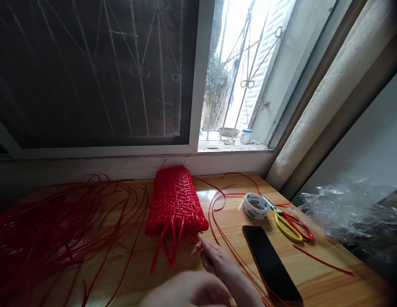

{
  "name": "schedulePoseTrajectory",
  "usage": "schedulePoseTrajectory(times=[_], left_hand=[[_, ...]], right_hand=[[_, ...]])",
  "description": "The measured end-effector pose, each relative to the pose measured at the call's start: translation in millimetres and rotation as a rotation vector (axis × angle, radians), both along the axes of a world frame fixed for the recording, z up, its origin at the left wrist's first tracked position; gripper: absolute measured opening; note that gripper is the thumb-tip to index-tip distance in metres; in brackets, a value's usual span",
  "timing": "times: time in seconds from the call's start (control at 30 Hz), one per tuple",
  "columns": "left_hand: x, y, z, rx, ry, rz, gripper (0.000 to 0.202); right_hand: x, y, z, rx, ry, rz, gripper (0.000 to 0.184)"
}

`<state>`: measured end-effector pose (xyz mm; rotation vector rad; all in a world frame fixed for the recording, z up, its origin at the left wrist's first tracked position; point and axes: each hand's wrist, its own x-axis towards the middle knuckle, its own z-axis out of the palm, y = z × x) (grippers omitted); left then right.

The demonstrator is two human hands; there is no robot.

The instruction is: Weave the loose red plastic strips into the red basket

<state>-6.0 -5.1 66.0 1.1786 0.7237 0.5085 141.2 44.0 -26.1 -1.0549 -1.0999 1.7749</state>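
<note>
Blur softens the left hand, cut off by the bottom edge; I cannot tell its grip. Just beyond, the right hand pinches a thin red plastic strand. Right of it lies a black rectangular phone. Farther on, a red woven plastic block rests on the pale wooden worktop, strand ends trailing nearward; to its right, a white tape roll and red-and-yellow scissors.

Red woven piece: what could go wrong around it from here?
The loose strands heaped on the left could tangle with the strand ends hanging from the woven piece. The long strand running beside the phone might catch on it if pulled. The left hand, close below the right hand, could get in its way.
</note>
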Motion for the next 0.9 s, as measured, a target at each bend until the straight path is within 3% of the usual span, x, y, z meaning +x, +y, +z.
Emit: schedulePoseTrajectory(times=[0.07,0.1,0.2,0.23,0.27,0.37,0.5,0.57,0.63,0.73,0.9], left_hand=[[-25,7,15.8,0.134,0.023,0.073,0.023],[-39,12,19.3,0.169,0.04,0.193,0.024],[-72,27,12.4,0.285,0.354,0.621,0.03],[-78,32,6.1,0.291,0.434,0.707,0.032],[-81,37,-1.0,0.271,0.469,0.717,0.036],[-72,47,-20.8,0.147,0.195,0.469,0.044],[-35,56,-39.1,-0.125,-0.2,0.601,0.035],[-17,59,-45.9,-0.214,-0.29,0.767,0.028],[-6,62,-51.1,-0.213,-0.289,0.827,0.025],[-1,65,-54.9,-0.183,-0.266,0.819,0.022],[-3,66,-54.3,-0.153,-0.265,0.755,0.027]], right_hand=[[-5,-1,-0.2,-0.01,-0.03,-0.006,0.044],[-7,-2,-0.6,-0.022,-0.031,0.002,0.043],[-13,1,-5.5,-0.021,0.02,0.014,0.045],[-15,4,-8.9,-0.005,0.048,0.001,0.046],[-17,6,-13.0,0.01,0.075,-0.017,0.047],[-19,12,-25.8,0.044,0.107,-0.07,0.049],[-18,13,-32.6,0.036,0.066,-0.059,0.05],[-17,12,-32.0,0.046,0.056,-0.043,0.051],[-18,11,-31.3,0.055,0.083,-0.03,0.057],[-21,15,-31.9,0.047,0.159,-0.036,0.069],[-27,27,-29.9,0.09,0.206,-0.126,0.058]])
